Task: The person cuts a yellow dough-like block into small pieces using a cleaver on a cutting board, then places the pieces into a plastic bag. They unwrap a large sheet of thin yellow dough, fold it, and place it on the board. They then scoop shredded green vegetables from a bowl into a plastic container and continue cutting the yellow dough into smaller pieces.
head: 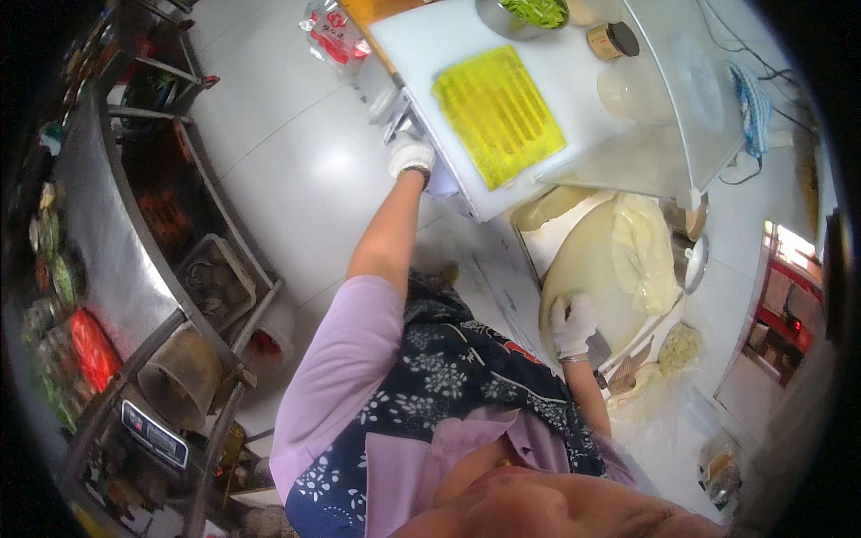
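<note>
My left hand [410, 155], in a white glove, is at the left edge of a white board [464, 171], next to a metal piece [398, 124]. Its fingers are partly hidden, so I cannot tell whether they grip it. My right hand [573, 325], also gloved, has curled fingers and rests over a large round pale surface [592, 269]. A small dark patch shows at its fingers; whether it holds anything is unclear. A folded yellow cloth [499, 118] lies on the board. Beyond my right hand lies a pale yellowish mass under plastic [642, 252].
A metal bowl [514, 27] of chopped greens and a dark-lidded jar [612, 42] stand at the board's far end. A clear panel [622, 158] rises along its right. A metal shelf rack [128, 222] with vegetables runs along the left. A clear plastic bag [662, 403] lies lower right.
</note>
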